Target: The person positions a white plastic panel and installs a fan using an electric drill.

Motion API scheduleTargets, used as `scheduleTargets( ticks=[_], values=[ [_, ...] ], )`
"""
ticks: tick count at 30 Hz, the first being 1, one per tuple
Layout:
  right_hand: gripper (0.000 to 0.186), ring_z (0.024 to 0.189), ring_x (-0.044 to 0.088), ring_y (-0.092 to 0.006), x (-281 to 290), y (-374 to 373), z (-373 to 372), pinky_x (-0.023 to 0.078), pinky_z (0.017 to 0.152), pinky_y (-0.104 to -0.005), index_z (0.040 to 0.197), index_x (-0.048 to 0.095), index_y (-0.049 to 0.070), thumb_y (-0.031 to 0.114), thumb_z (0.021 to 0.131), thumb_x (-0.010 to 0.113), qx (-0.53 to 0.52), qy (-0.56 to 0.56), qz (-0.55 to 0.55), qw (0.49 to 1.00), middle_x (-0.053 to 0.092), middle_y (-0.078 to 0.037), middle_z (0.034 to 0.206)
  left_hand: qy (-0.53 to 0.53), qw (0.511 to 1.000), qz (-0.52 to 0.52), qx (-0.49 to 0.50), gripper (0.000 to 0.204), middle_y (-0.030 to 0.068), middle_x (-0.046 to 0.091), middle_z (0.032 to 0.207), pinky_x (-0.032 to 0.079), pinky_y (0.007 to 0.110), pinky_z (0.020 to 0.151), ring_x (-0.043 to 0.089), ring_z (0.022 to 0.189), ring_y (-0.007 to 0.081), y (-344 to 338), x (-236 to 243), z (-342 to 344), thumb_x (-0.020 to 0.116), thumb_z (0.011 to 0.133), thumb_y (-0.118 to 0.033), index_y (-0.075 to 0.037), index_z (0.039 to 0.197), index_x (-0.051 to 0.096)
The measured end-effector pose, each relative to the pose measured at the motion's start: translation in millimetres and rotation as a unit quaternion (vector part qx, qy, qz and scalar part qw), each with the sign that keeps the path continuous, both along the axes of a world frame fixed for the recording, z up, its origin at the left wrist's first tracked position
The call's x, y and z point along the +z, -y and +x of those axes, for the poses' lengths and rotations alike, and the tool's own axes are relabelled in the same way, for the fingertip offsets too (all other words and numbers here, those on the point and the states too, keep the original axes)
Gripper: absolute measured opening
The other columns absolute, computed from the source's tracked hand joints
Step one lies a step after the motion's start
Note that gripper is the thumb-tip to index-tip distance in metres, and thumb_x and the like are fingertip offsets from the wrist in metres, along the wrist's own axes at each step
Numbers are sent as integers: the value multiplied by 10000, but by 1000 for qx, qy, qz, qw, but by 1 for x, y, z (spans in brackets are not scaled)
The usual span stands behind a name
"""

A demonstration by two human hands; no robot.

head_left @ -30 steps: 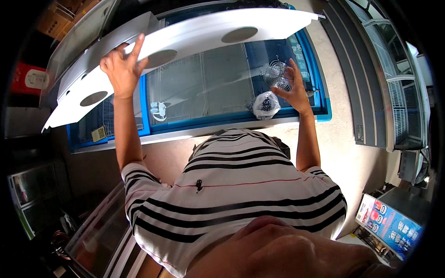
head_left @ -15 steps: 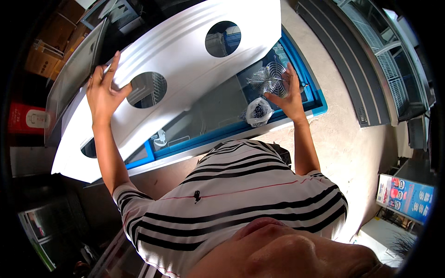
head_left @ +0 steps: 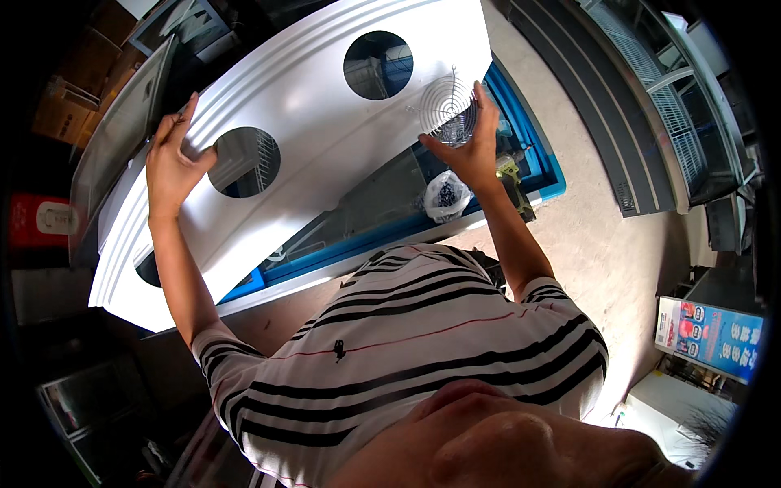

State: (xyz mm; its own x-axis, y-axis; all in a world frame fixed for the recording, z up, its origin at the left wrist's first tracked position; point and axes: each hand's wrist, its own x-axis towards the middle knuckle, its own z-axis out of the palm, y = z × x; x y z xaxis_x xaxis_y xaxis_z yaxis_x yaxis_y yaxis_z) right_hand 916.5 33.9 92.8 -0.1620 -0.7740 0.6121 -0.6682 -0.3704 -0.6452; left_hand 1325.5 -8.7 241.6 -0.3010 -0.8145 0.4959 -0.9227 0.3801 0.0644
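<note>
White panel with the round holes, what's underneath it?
Under the white panel is a blue-framed glass-topped cabinet; its near edge shows, and a wire grid appears through the middle hole. The panel covers much of the glass, hiding whatever lies there.

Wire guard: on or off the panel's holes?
Off: the right hand holds the wire guard beside the nearest panel hole, not over it.
</note>
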Motion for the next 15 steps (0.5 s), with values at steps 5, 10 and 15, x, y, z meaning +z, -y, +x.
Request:
scheduleTargets(
  ticks=[5, 10, 15],
  values=[
    [1049, 1262, 334, -388, 7, 33, 34, 385, 1003, -484, 1414, 297, 68, 271, 589, 913, 43, 21, -14, 999, 328, -212, 1343, 50, 997, -65, -14, 800, 91, 559, 1299, 280, 384, 1076, 517, 1188, 270, 20, -11, 9, 703, 614, -137, -170, 1385, 494],
    [988, 1221, 363, -386, 10, 72, 63, 417, 955, -459, 1377, 341, -1, 305, 619, 895, 36, 1, -109, 993, 349, -261, 1293, 48, 994, -70, -69, 797, 79, 523, 1355, 245, 417, 1113, 498, 1222, 271, 30, -13, 4, 633, 604, -107, -185, 1385, 494],
    [991, 1147, 389, -381, 8, 99, 88, 356, 940, -471, 1338, 406, -37, 473, 616, 854, -46, 6, -132, 990, 361, -295, 1271, 48, 995, -61, -69, 715, 84, 525, 1356, 234, 429, 1122, 485, 1246, 261, 39, -14, 6, 692, 699, -238, -186, 1385, 492]
  ],
)
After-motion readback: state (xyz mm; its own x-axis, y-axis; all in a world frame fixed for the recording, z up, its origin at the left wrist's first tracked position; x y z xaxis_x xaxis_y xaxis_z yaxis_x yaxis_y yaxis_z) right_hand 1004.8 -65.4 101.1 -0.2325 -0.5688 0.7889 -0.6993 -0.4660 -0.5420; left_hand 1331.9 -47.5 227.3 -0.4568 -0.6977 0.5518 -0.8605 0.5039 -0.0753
